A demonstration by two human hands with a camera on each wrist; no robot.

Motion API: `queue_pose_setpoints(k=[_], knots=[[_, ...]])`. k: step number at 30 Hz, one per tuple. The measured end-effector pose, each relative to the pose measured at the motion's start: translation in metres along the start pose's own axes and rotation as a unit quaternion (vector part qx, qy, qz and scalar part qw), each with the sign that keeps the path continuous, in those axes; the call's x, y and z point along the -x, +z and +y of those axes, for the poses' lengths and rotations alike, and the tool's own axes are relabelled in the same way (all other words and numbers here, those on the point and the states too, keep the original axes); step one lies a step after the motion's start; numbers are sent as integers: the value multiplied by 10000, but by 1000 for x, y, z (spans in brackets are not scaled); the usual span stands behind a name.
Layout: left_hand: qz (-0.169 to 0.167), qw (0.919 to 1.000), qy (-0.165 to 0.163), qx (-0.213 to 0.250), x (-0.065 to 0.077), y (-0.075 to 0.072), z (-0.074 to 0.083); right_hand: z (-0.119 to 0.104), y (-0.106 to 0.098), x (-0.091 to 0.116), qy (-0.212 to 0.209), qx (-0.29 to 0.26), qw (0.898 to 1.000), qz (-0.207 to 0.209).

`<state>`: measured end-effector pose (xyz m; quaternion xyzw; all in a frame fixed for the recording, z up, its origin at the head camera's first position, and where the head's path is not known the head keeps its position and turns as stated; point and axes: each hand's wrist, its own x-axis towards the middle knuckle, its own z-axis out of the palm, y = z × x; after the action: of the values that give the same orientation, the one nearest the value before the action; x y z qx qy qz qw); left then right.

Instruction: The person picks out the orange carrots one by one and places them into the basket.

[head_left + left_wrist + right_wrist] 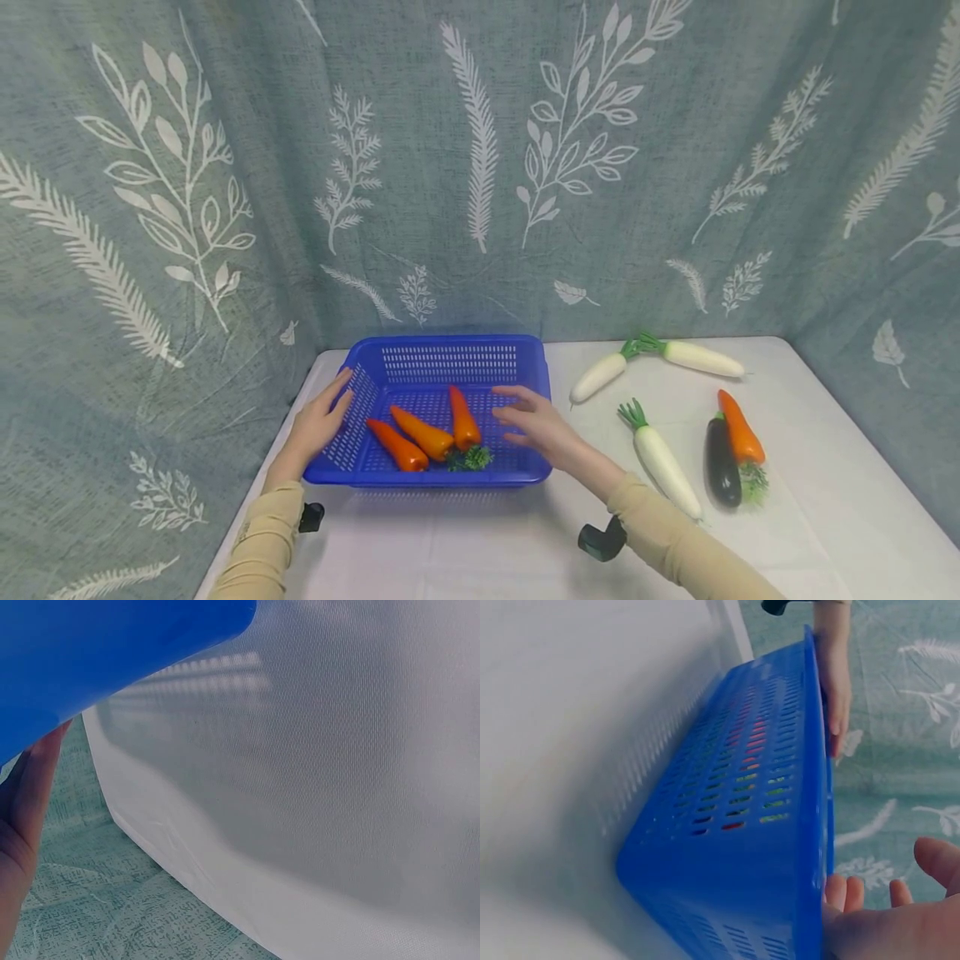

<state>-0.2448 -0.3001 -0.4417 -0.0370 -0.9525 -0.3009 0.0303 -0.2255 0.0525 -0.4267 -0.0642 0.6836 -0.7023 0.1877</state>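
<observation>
A blue perforated plastic basket (427,478) stands on the white table with three orange carrots inside: a left one (399,447), a middle one (424,432) and a right one (464,421). Green leafy tops show near the front wall. My left hand (315,429) is at the basket's left rim, fingers extended; in the left wrist view, part of that hand (34,795) shows beneath the blue edge. Over the right rim reaches my right hand (542,427), fingers spread and holding nothing. The right wrist view shows its fingers (845,891) beside the rim.
Right of the basket lie three white radishes: one (598,377) and another (703,358) at the back, a third (667,471) nearer. Beyond that one, a dark eggplant (722,462) lies against another carrot (740,427). A patterned green curtain (450,208) hangs behind the table.
</observation>
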Motion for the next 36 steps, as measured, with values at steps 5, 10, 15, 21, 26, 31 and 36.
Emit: queue_pose_setpoints(k=[5,10,15,21,26,31,36], knots=[[-11,10000,-16,44,0,0,-1,-3,-7,5,-124,142,9997,-140],[4,10000,-19,57,0,-1,0,-7,-13,10,-240,384,9988,-195],[35,10000,9,57,2,-1,1,-7,-20,15,-352,454,9982,-171],[39,9999,18,120,1,0,0,-6,-29,18,-421,220,9988,149],[-4,9999,-12,106,1,-1,1,-7,-36,22,-490,167,9980,354],[-28,10000,-4,76,0,-1,2,-7,-46,26,-626,208,9968,449],[5,10000,10,96,0,-1,0,-7,-56,30,-571,148,9960,667]])
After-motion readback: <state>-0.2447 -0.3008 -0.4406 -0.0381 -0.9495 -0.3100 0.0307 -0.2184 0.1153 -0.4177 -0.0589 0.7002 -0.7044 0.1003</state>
